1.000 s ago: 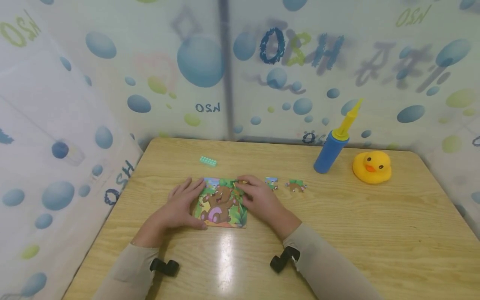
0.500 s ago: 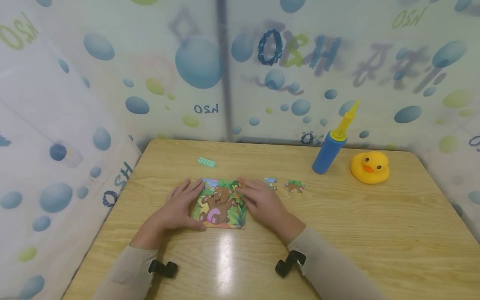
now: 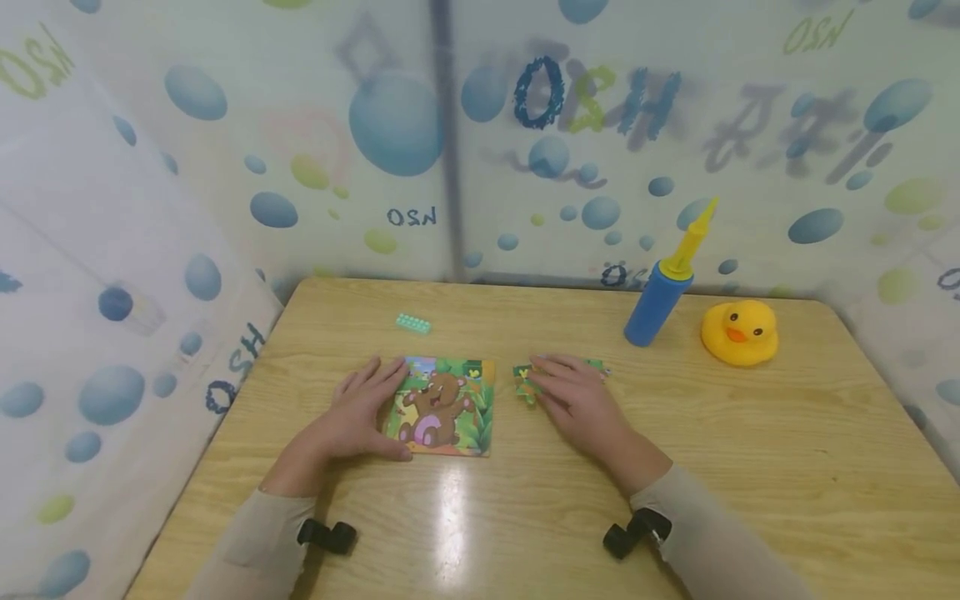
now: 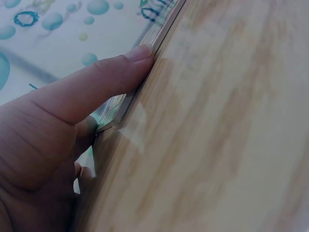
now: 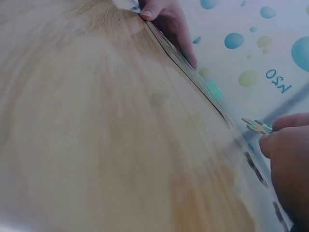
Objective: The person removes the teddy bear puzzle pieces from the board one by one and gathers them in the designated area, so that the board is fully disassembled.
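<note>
A bear jigsaw puzzle [image 3: 438, 408] lies flat on the wooden table. My left hand [image 3: 362, 412] steadies it with long, spread fingers at its left side and top left corner. In the left wrist view, the thumb [image 4: 120, 72] presses on the puzzle's edge. To the right of the puzzle, my right hand [image 3: 577, 404] pinches a green puzzle piece [image 3: 522, 385] between thumb and fingertips. The right wrist view shows that piece [image 5: 257, 126] held above the tabletop. A loose puzzle piece [image 3: 597, 365] peeks out behind the right hand, which hides the other one.
A mint-green toy brick [image 3: 413, 323] sits behind the puzzle. Toward the back right stand a blue hand pump [image 3: 656, 307] with a yellow nozzle and a yellow rubber duck [image 3: 740, 333]. A bubble-patterned curtain [image 3: 337, 242] hangs behind the table.
My right hand has taken the green puzzle piece from the puzzle's top right corner and moved right with it, over the loose pieces. The left hand has stayed in place.
</note>
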Demonstrator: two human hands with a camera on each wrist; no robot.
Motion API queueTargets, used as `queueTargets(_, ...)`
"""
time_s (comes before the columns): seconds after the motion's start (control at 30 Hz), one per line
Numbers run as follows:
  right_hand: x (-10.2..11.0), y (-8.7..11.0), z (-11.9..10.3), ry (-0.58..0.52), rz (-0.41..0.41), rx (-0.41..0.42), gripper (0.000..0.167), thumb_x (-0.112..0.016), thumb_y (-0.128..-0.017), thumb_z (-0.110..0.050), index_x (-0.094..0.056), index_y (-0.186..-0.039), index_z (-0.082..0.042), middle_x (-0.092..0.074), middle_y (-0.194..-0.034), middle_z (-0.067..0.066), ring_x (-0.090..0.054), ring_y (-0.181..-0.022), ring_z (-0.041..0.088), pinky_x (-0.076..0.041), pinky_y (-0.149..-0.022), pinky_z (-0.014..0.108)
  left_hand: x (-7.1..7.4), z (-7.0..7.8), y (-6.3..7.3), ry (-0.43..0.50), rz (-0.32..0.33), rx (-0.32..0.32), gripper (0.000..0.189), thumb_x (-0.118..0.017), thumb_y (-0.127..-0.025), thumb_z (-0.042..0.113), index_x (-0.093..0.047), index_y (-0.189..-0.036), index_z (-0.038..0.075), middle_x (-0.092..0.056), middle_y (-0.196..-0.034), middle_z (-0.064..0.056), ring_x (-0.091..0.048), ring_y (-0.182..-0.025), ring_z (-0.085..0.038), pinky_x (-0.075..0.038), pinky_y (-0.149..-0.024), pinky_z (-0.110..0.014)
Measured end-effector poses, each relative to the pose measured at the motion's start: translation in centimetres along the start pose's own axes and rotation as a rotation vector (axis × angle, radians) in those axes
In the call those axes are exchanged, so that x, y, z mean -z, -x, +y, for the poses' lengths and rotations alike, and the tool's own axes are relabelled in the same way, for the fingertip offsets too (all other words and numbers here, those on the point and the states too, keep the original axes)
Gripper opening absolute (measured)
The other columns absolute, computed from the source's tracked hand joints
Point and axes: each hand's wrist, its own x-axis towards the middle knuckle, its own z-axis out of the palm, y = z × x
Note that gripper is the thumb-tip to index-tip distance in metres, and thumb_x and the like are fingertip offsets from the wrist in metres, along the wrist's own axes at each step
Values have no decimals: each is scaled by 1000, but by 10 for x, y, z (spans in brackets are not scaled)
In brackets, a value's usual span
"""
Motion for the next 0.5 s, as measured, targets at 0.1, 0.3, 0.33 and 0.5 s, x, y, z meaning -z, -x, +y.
queueTargets(0.1,7,8,7,0,19,19,37,-79,-93,-2,-77,-130,-5,-68,-143,14,-60,-133,37,-45,-110,59,-1,0,0,-1,1,-2,140,-96,-64,63,-24,-170,5,-15,-178,-11,1,-160,-50,5,-121,-73)
queueTargets(0.3,24,24,23,-2,18,-14,41,-80,-90,2,-75,-131,1,-68,-141,19,-60,-131,42,-44,-109,60,-1,-1,-1,3,4,-5,139,-97,-65,60,-24,-170,5,-16,-178,-13,1,-160,-50,5,-120,-73)
queueTargets(0.33,27,27,26,5,15,-22,42,-80,-91,2,-74,-132,1,-68,-141,19,-59,-132,42,-44,-109,60,-1,-1,-1,5,5,-7,139,-97,-65,59,-24,-170,4,-16,-178,-14,1,-160,-50,4,-120,-73)
queueTargets(0.5,43,43,40,57,3,-93,45,-79,-92,2,-72,-136,1,-66,-144,18,-57,-134,39,-42,-110,61,-1,-1,-1,10,2,-10,139,-97,-65,59,-23,-170,4,-16,-178,-13,1,-160,-50,4,-120,-72)
